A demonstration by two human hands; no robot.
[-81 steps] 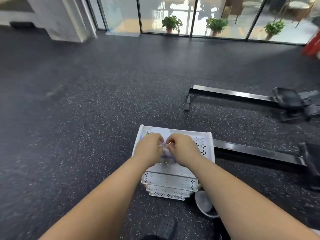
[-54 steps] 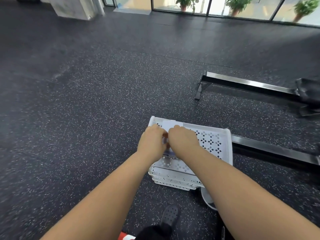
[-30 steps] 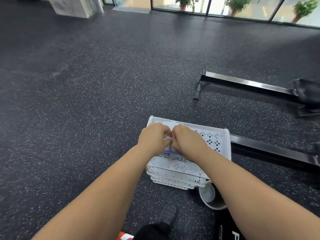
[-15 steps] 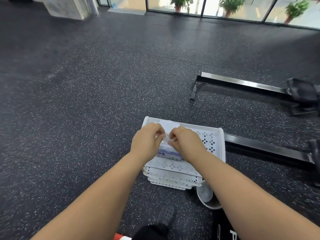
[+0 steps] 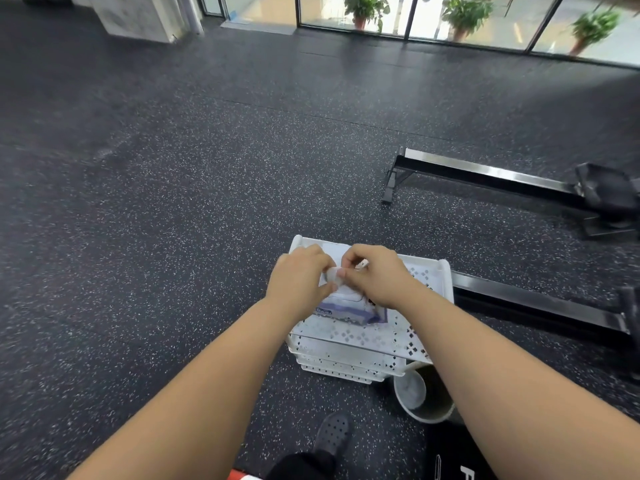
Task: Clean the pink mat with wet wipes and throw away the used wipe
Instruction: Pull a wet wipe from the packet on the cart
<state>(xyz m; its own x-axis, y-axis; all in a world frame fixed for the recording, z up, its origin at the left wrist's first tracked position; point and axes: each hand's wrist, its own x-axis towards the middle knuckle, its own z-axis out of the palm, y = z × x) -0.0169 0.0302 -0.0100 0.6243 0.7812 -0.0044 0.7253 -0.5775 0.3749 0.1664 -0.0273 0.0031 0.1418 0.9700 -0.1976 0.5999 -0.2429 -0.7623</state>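
Observation:
A purple-and-white wet wipes pack (image 5: 349,308) lies on the top tier of a white perforated rack (image 5: 429,275) on the floor. My left hand (image 5: 299,280) and my right hand (image 5: 375,273) meet over the pack's top. Their fingertips pinch a small white piece (image 5: 333,274) there; I cannot tell whether it is the flap or a wipe. The hands hide most of the pack's top. The pink mat is not in view.
A round bin (image 5: 424,398) stands on the floor at the rack's near right corner. Two black metal rails of gym equipment (image 5: 485,176) lie to the right. My dark shoe (image 5: 332,433) is near the rack. Dark speckled rubber floor stretches left and ahead to glass doors with potted plants (image 5: 363,8).
Both hands stayed together on the pack. A small white piece now shows between the fingertips, lifted slightly off the pack's top. The view shifted a little.

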